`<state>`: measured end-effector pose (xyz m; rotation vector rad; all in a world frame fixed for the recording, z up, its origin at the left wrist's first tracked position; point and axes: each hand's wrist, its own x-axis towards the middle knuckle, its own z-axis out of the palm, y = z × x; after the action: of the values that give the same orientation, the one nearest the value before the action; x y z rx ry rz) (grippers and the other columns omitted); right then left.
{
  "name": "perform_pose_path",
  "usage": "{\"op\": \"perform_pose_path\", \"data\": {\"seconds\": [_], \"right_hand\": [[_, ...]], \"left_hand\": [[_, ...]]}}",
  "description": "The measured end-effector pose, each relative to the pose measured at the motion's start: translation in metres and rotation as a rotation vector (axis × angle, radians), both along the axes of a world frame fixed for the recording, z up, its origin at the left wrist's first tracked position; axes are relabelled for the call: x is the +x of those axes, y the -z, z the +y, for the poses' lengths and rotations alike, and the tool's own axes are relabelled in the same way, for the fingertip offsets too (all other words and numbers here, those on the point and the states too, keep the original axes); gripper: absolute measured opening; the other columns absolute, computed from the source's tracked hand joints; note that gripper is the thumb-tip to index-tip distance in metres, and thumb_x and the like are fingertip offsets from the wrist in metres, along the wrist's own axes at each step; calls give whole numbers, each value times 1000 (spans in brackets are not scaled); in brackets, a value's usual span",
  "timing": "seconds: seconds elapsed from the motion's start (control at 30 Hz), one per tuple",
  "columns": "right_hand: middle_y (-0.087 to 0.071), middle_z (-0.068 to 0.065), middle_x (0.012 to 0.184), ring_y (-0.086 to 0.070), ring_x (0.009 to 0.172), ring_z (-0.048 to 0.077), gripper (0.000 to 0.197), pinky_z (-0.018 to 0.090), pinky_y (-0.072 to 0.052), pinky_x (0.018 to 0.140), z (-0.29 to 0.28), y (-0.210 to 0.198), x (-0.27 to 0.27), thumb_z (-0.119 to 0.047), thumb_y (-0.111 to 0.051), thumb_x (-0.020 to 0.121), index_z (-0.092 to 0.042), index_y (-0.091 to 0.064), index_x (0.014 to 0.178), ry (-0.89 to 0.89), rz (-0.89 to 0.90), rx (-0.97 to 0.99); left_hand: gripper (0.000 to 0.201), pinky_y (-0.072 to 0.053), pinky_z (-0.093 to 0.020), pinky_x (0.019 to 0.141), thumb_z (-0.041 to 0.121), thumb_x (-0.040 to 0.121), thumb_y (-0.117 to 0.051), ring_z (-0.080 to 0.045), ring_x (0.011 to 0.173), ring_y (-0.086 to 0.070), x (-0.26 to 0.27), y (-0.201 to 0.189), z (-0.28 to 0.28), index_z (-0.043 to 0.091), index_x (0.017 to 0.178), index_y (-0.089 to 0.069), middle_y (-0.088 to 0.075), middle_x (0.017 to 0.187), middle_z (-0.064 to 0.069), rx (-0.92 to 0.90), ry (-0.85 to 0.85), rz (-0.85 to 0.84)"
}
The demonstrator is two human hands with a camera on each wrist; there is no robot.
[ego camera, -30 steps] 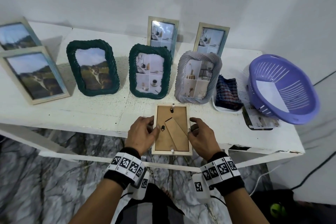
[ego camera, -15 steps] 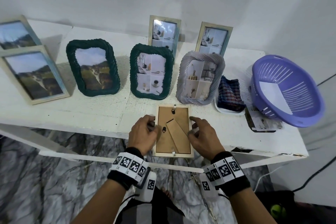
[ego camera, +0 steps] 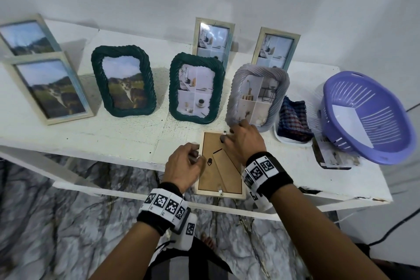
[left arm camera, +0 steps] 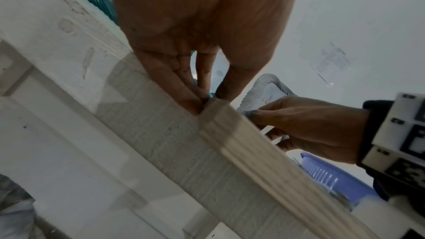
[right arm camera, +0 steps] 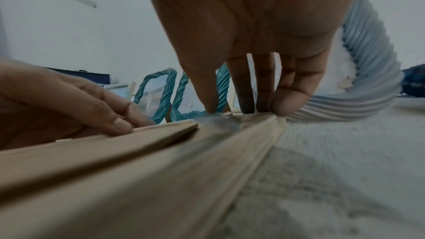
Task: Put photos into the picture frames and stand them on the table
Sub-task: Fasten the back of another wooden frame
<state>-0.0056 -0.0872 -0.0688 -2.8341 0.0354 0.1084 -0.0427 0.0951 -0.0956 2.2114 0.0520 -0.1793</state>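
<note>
A light wooden picture frame point(ego camera: 218, 173) lies face down at the table's front edge, its brown backboard and folded stand up. My left hand point(ego camera: 197, 154) rests on the frame's left edge, fingertips pressing the backboard, as the right wrist view shows point(right arm camera: 119, 124). My right hand point(ego camera: 229, 136) reaches over the top rail; its straight fingers point(right arm camera: 282, 104) and thumb touch down on the rail beside a small white clip. In the left wrist view the frame's rail point(left arm camera: 253, 152) runs diagonally under my left hand point(left arm camera: 202, 101).
Several filled frames stand on the white table point(ego camera: 113, 138); the grey rope frame point(ego camera: 256, 95) is just behind my right hand. To the right lie a checked cloth point(ego camera: 294, 120), a purple basket point(ego camera: 372, 120) and loose photos point(ego camera: 334, 159).
My right hand has moved from the frame's right edge up to its top rail. The left hand stays on the left edge and the frame has not shifted.
</note>
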Motion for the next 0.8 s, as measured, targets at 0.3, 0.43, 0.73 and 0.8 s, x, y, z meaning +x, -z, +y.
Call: {"op": "perform_pose_path", "data": {"seconds": [0.3,0.43,0.73,0.8], "right_hand": [[-58,11,110,-57,100,33,28,39,-50,78,-7,-2,9,-22,-51,92,-6,-57,114,-80,11,-73],[-61,10,108,-60,99,31,24,37,-48,75,-10,-4,15,-18,-54,92,-8,-61,113,-75,4,-72],[-65,8,98,-63,91,32,15,35,-47,70,-10,0,18,-16,-57,90,-11,-63,103,-37,-44,-87],[-66,10,100,-64,90,33,21,37,-48,69,-9,-1,13,-10,-53,90,-12,-61,109,-60,-69,-107]], "left_hand": [[30,-50,-29,87,25,89,-66,-11,86,-60,0,-2,0,17,117,-62,-61,97,5,-6,11,5],[30,-49,-27,85,24,90,-66,-11,86,-59,-1,-4,0,16,118,-62,-61,97,6,-9,9,6],[29,-51,-30,88,25,87,-68,-13,88,-61,2,-1,1,18,115,-62,-62,95,6,-26,-4,20],[30,-51,-31,89,25,87,-68,-13,88,-61,1,0,1,18,116,-62,-62,96,6,-22,-3,16]]}}
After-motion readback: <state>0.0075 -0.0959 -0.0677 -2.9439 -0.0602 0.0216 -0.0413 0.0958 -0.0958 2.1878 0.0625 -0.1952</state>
